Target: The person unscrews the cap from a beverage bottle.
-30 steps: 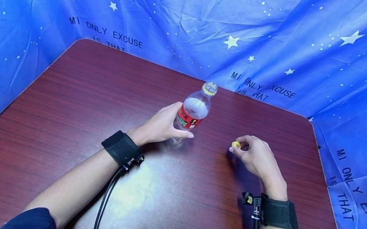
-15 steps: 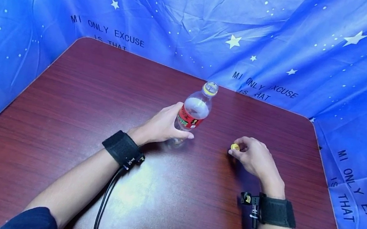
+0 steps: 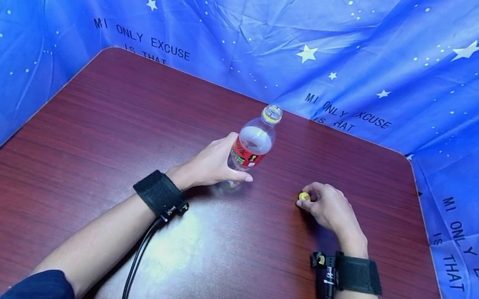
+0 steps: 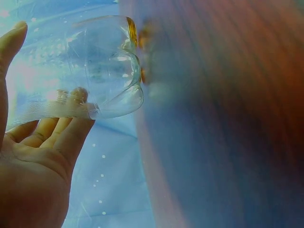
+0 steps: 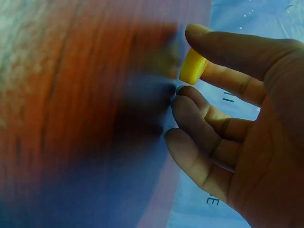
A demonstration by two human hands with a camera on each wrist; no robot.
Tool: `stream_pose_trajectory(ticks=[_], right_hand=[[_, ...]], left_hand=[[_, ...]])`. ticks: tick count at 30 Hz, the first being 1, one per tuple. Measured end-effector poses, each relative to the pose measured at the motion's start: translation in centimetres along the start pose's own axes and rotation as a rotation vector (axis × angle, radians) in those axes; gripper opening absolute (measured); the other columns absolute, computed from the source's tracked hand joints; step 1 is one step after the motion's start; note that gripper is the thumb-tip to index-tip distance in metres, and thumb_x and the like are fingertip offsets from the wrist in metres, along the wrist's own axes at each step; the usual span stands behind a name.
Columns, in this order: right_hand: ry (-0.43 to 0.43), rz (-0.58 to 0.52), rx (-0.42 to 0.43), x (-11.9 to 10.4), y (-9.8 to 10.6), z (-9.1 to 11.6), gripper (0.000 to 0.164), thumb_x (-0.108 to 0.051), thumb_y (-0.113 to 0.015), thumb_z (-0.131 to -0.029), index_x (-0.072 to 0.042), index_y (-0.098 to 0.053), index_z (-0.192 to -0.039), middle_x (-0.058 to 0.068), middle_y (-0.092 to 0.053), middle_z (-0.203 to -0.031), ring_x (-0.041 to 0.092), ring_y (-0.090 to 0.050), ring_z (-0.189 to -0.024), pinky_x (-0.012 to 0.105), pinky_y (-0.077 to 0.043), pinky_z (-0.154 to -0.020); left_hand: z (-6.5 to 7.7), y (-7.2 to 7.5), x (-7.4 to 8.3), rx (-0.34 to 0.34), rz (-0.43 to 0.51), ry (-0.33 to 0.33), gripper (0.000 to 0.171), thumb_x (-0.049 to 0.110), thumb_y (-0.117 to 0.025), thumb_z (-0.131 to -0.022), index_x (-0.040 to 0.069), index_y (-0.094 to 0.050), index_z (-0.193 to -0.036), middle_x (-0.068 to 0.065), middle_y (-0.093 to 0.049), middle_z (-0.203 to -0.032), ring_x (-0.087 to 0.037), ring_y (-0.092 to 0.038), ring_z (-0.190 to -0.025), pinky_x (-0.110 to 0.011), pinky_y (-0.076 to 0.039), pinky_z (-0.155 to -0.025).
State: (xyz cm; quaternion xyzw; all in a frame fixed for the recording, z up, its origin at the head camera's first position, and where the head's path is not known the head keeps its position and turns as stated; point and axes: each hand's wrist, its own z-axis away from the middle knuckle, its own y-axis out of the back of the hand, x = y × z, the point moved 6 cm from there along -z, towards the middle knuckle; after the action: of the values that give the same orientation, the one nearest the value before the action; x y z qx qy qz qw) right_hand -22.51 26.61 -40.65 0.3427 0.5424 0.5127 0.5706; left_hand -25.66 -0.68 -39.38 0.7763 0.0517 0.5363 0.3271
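Observation:
A clear plastic bottle (image 3: 253, 144) with a red label stands slightly tilted in the head view, its mouth uncapped above a yellow neck ring. My left hand (image 3: 212, 161) grips it from the left, thumb across the near side. Seen from the left wrist, the bottle's base (image 4: 114, 71) is at the tabletop, with a little amber showing at its lower edge; whether it touches is unclear. To the right, my right hand (image 3: 332, 210) pinches a yellow bottle cap (image 3: 304, 196) between thumb and fingers. In the right wrist view the cap (image 5: 192, 66) is close to the table surface, above its blurred reflection.
The dark red wooden table (image 3: 135, 103) has rounded far corners. A blue star-printed cloth (image 3: 221, 23) hangs behind and at both sides. Black straps with small cameras sit on both wrists, and a black cable (image 3: 133, 268) runs down from the left one.
My right hand has lowered and come slightly nearer with the bottle cap, down toward the tabletop. The left hand and the bottle have barely moved.

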Motion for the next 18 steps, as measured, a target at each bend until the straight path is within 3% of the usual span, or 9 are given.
stream_pose_trajectory(ticks=[18], right_hand=[[-0.014, -0.018, 0.019, 0.31, -0.39, -0.09, 0.034, -0.039, -0.068, -0.077, -0.016, -0.063, -0.103, 0.004, -0.062, -0.091, 0.022, -0.055, -0.085, 0.042, -0.042, -0.071]], left_hand=[[0.11, -0.08, -0.04, 0.013, 0.022, -0.016, 0.08, 0.052, -0.078, -0.059, 0.015, -0.037, -0.117, 0.005, -0.053, -0.102, -0.008, -0.054, -0.092, -0.03, -0.043, -0.082]])
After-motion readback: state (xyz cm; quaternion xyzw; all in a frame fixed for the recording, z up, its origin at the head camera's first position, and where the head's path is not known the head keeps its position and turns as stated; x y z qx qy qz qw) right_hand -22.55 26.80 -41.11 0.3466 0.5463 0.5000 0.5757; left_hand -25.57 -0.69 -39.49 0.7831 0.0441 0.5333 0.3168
